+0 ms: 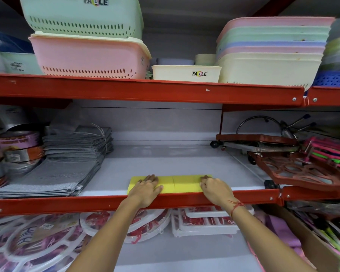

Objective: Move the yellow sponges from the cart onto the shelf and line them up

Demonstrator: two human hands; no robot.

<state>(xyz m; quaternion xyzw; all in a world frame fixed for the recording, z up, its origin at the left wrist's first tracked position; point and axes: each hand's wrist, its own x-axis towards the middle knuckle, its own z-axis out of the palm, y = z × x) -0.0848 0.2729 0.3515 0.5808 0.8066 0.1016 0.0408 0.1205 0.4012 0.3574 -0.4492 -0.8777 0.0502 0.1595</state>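
Palm-down, both hands [145, 188] [214, 188] press flat on yellow sponges [182, 183].

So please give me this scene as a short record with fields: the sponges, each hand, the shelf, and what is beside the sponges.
sponges: yellow sponges in one row at the front edge of the middle shelf, sides touching
left hand: left hand flat on the left end of the row
right hand: right hand pressing on the right end
shelf: white board with red front rail
left of sponges: grey folded cloths
right of sponges: red wheeled trolleys
cart: not in view
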